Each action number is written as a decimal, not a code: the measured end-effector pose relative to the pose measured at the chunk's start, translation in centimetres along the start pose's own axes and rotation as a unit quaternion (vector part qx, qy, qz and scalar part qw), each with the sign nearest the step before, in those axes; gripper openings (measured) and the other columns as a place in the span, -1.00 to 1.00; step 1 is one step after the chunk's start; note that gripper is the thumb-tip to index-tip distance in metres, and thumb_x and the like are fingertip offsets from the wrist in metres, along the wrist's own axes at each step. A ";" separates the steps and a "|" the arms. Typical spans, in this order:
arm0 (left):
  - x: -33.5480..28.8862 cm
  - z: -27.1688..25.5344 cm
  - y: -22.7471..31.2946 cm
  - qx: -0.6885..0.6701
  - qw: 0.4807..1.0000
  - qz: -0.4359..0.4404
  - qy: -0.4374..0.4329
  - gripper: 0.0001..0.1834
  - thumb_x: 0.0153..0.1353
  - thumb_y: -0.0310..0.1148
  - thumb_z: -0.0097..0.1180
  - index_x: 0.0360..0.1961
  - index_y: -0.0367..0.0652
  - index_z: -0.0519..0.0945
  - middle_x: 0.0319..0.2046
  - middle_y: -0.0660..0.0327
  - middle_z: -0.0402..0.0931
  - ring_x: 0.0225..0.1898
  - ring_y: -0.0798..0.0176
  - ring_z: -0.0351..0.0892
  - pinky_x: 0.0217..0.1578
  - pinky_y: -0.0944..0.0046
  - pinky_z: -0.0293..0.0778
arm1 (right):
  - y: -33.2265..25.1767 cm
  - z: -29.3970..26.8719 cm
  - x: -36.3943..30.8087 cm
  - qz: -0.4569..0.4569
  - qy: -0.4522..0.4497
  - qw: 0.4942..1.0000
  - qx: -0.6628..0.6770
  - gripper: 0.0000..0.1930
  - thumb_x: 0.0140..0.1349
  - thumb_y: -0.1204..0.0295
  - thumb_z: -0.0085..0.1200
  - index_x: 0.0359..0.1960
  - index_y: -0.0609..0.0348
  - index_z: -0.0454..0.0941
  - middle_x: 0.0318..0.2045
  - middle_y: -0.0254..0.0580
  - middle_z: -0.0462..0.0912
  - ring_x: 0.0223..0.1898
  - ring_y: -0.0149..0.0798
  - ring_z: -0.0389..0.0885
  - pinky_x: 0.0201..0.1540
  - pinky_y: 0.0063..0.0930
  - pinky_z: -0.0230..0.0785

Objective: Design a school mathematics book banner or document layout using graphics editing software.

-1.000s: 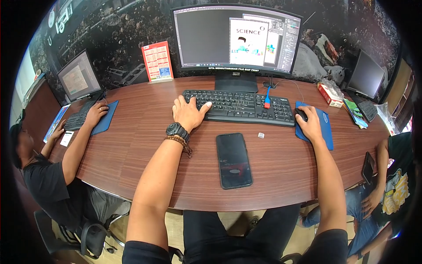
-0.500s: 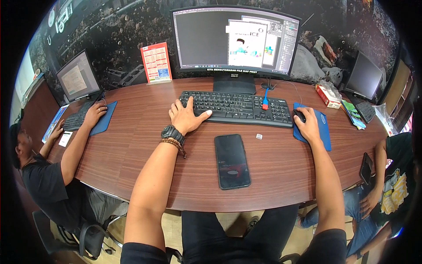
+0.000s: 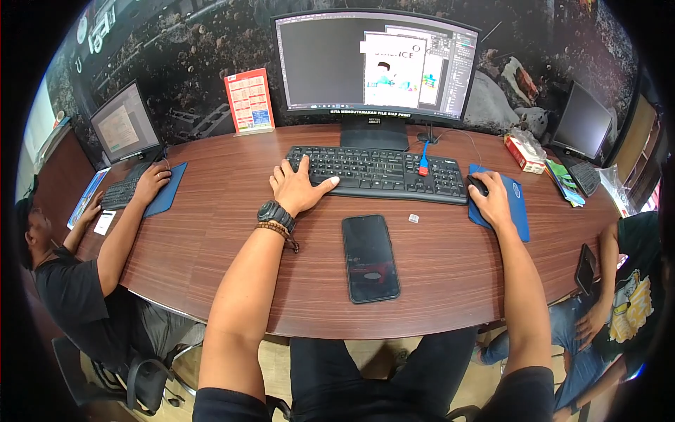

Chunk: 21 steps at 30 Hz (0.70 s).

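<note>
My left hand [image 3: 299, 188] rests at the left end of a black keyboard [image 3: 383, 169], its fingers spread over the keys and its thumb stretched toward the front row. A dark watch and a beaded bracelet circle that wrist. My right hand [image 3: 495, 202] is curled over a black computer mouse [image 3: 478, 186], which is partly hidden by the fingers, on a blue mouse pad [image 3: 518, 218]. Behind the keyboard, a large curved monitor [image 3: 320, 67] displays an editing window with a cover page. A blue cable with a red end [image 3: 423, 167] lies across the keys.
A dark smartphone [image 3: 370, 259] lies on the wooden desk [image 3: 450, 274] between my forearms, near a tiny white piece [image 3: 413, 218]. A red-edged calendar [image 3: 249, 102] stands behind. One person [image 3: 77, 281] works at the left; another [image 3: 626, 281] sits at the right. A red-and-white box [image 3: 525, 155] stands back right.
</note>
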<state>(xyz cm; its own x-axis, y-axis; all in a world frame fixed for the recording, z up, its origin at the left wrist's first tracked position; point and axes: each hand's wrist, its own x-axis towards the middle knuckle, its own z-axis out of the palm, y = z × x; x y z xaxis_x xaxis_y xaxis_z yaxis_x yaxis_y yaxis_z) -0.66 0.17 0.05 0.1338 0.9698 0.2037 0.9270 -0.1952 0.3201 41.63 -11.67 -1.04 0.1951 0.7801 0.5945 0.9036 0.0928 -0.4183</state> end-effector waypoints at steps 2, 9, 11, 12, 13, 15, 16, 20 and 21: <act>0.0 -0.1 -0.1 0.003 1.000 0.002 0.004 0.17 0.04 0.56 0.02 0.46 -0.10 0.20 0.39 -0.36 0.00 0.44 -0.44 -0.10 0.38 -0.29 -0.15 | 0.0 0.1 0.2 -0.004 0.003 1.000 0.003 -0.64 0.17 0.34 0.17 -0.01 0.21 0.62 -0.01 0.02 0.54 0.06 0.09 0.54 0.14 -0.17 0.39; 0.0 0.2 -0.2 0.001 1.000 0.005 0.016 0.17 0.03 0.56 0.03 0.45 -0.12 0.22 0.39 -0.35 0.01 0.43 -0.45 -0.10 0.38 -0.30 -0.14 | 0.1 0.1 0.2 0.003 0.016 1.000 0.005 -0.64 0.17 0.34 0.18 -0.01 0.21 0.62 0.00 0.02 0.54 0.07 0.09 0.54 0.14 -0.17 0.40; 0.0 0.3 -0.2 -0.001 1.000 0.003 0.014 0.17 0.03 0.55 0.03 0.45 -0.13 0.22 0.39 -0.36 0.01 0.43 -0.44 -0.09 0.38 -0.31 -0.15 | 0.4 0.2 0.0 0.002 0.013 1.000 0.006 -0.64 0.17 0.34 0.18 -0.02 0.21 0.63 0.00 0.03 0.54 0.07 0.09 0.54 0.14 -0.18 0.40; 0.0 0.3 -0.2 -0.002 1.000 0.003 0.015 0.17 0.03 0.55 0.03 0.45 -0.13 0.22 0.39 -0.36 0.01 0.43 -0.44 -0.09 0.38 -0.31 -0.15 | 0.6 0.2 0.0 0.000 0.010 1.000 0.006 -0.64 0.17 0.33 0.18 -0.02 0.21 0.63 0.01 0.03 0.54 0.07 0.09 0.54 0.15 -0.18 0.40; 0.0 0.3 -0.1 -0.002 1.000 0.004 0.015 0.17 0.03 0.55 0.04 0.45 -0.13 0.22 0.39 -0.36 0.01 0.43 -0.44 -0.10 0.38 -0.31 -0.15 | 0.7 0.3 0.1 0.000 0.011 1.000 0.006 -0.64 0.17 0.33 0.18 -0.02 0.21 0.63 0.01 0.03 0.54 0.07 0.09 0.54 0.15 -0.18 0.40; 0.0 0.3 -0.1 -0.003 1.000 0.003 0.014 0.17 0.03 0.54 0.05 0.45 -0.14 0.22 0.39 -0.36 0.00 0.43 -0.44 -0.10 0.38 -0.31 -0.16 | 0.5 0.3 0.1 0.005 0.013 1.000 0.003 -0.64 0.17 0.33 0.19 -0.02 0.21 0.63 0.02 0.03 0.53 0.07 0.09 0.54 0.15 -0.17 0.40; -0.1 0.4 -0.1 0.005 1.000 0.007 0.022 0.15 0.04 0.53 0.05 0.43 -0.16 0.25 0.38 -0.36 0.01 0.43 -0.43 -0.10 0.38 -0.31 -0.14 | 0.4 0.3 0.1 0.004 0.013 1.000 0.003 -0.64 0.17 0.33 0.19 -0.02 0.21 0.63 0.02 0.03 0.53 0.07 0.09 0.54 0.15 -0.17 0.40; 0.0 0.5 -0.1 0.042 0.995 0.042 0.077 0.10 0.07 0.51 0.04 0.36 -0.24 0.35 0.36 -0.36 0.06 0.41 -0.37 -0.03 0.37 -0.24 -0.05 | 0.3 0.3 0.1 0.015 0.008 1.000 0.004 -0.64 0.17 0.33 0.18 -0.01 0.20 0.62 0.02 0.02 0.53 0.08 0.09 0.53 0.16 -0.17 0.40; -0.1 0.4 0.0 0.042 0.995 0.042 0.077 0.10 0.07 0.51 0.04 0.36 -0.24 0.35 0.36 -0.36 0.06 0.41 -0.37 -0.03 0.37 -0.24 -0.05 | 0.3 0.2 0.1 0.015 0.008 1.000 0.003 -0.64 0.17 0.32 0.18 -0.01 0.20 0.62 0.02 0.02 0.53 0.08 0.09 0.53 0.16 -0.16 0.39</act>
<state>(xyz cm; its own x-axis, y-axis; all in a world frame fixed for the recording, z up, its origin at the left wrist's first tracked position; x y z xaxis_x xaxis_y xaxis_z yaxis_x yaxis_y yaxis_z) -0.53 0.16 -0.38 0.1626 0.9152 0.3688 0.9416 -0.2556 0.2191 41.82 -11.39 -1.25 0.2286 0.7726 0.5924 0.8946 0.0732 -0.4407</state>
